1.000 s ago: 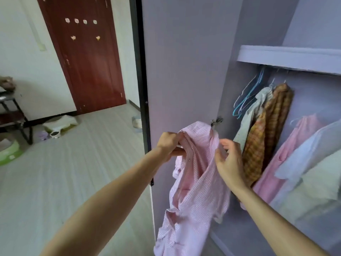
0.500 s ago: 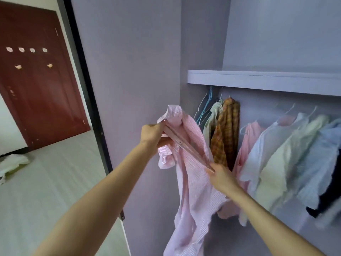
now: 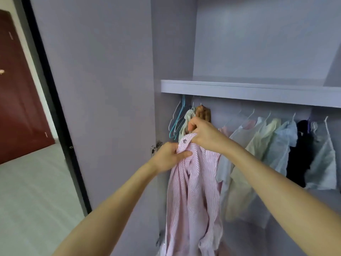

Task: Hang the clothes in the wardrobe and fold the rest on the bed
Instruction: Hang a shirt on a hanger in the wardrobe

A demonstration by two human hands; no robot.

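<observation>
1. The left hand (image 3: 168, 157) is pinching the collar of one pink striped shirt (image 3: 193, 191), thumb over the fabric.
2. The right hand (image 3: 204, 134) is gripping the shirt's top, fingers curled, near the left end of the wardrobe (image 3: 239, 89) under its shelf.
3. Roughly seven garments are hanging to the right, one of them black (image 3: 299, 154).
4. Several empty hangers (image 3: 177, 121) are hanging at far left.

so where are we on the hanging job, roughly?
Done: a row of hung garments sits under the shelf. In hand: both hands, left hand and right hand, grip the pink striped shirt at its collar; it doesn't look hung yet. Left: hooking it up; the bed is out of view.
</observation>
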